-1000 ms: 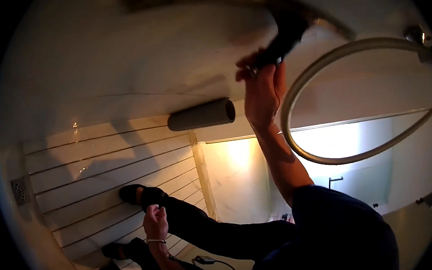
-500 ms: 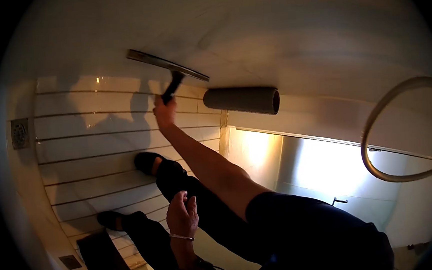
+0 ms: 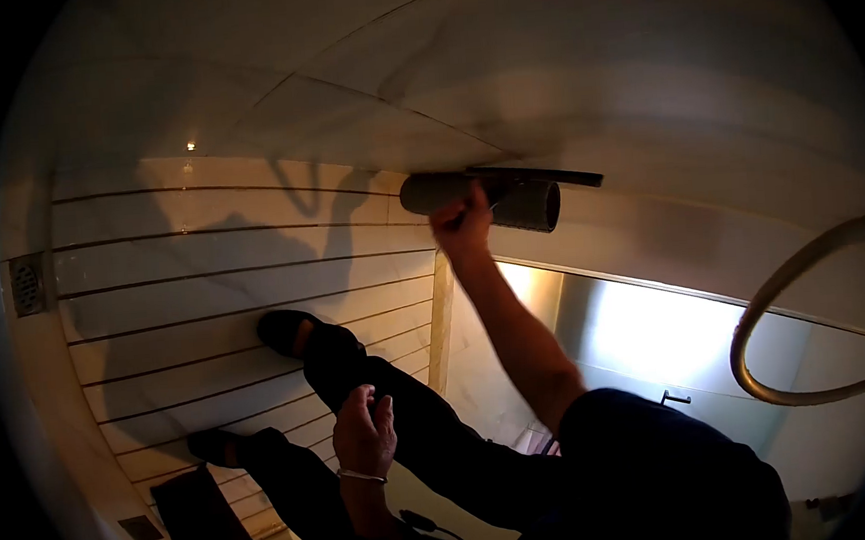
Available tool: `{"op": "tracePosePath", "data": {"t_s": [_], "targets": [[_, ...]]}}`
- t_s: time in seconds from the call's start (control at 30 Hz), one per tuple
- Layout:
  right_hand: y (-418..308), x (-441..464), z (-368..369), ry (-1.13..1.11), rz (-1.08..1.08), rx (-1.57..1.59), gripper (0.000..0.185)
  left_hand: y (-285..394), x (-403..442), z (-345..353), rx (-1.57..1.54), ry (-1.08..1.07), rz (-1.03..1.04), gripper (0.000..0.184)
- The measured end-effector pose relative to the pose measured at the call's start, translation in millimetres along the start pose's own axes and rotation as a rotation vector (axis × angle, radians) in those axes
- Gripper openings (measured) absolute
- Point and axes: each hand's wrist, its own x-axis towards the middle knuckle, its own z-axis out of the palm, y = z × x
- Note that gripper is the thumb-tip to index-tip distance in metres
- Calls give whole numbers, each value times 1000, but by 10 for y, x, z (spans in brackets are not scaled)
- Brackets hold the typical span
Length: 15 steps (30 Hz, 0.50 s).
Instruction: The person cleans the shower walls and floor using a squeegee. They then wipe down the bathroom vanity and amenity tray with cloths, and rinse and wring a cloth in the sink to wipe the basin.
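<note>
My right hand (image 3: 461, 223) is closed round the dark handle of a squeegee (image 3: 571, 176). Its long thin blade lies along the pale marbled wall panel (image 3: 338, 66), seen nearly edge-on. Behind the hand and partly covered by it is a dark grey hollow tube (image 3: 528, 203) with its open end to the right. Low in the view, my left hand (image 3: 366, 435) stays in front of my legs, with a bracelet at its wrist. Its fingers curl loosely toward the thumb, and I see nothing held there.
Pale slatted flooring (image 3: 173, 288) lies under my dark shoes (image 3: 286, 332). A drain cover (image 3: 27, 285) is at the far left, and a second dark grate (image 3: 141, 529) is lower. A beige hose (image 3: 749, 348) loops at the right. A bright glass panel (image 3: 658, 339) has a dark handle (image 3: 676, 397).
My right hand has swept the squeegee to the right along the wall, from left of the tube to over it. My left hand has hardly moved. The view has shifted slightly.
</note>
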Motion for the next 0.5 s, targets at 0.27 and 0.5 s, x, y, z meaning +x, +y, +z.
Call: {"op": "tracePosePath", "data": {"t_s": [0.27,0.5], "targets": [[-356,1106,-144,17,233,43,19,146,27,-67,25,32,32,28],[821,951,182,-150,305,-123,18,102,-10,-19,90,38,68,31]]}}
